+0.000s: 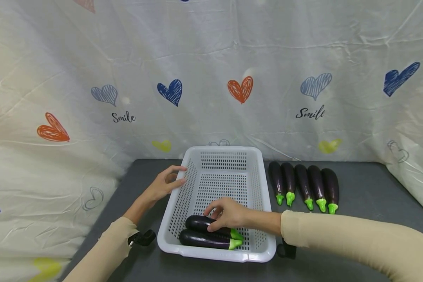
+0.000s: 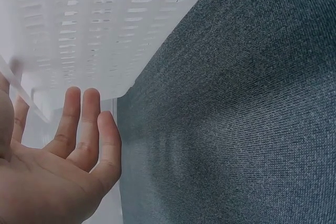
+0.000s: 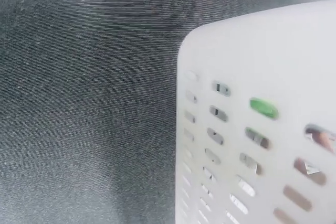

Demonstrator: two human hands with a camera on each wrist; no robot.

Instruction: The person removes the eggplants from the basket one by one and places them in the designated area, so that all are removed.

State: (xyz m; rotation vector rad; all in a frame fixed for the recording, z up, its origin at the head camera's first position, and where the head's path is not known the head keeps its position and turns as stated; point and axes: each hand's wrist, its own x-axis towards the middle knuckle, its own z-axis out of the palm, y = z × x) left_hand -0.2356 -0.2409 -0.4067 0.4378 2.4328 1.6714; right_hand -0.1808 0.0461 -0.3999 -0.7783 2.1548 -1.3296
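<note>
A white plastic basket (image 1: 216, 254) with slotted walls stands in front of me. Two dark purple eggplants lie side by side in its near end, green stems toward the right. Over the farther eggplant (image 1: 197, 222) my right hand (image 1: 230, 213) curves, thumb on its near side and fingers on the far side. The nearer eggplant (image 1: 204, 239) lies untouched alongside. At the basket's left rim my left hand (image 1: 163, 183) rests its fingertips, the fingers loosely extended; the left wrist view has several of them outside the wall. Through a slot in the right wrist view a green stem (image 3: 263, 107) shows.
Several more eggplants (image 1: 303, 186) lie in a row on the dark grey table (image 1: 359, 196), right of the basket, stems toward me. A pale curtain (image 1: 204, 47) printed with hearts hangs behind the table and along its left side.
</note>
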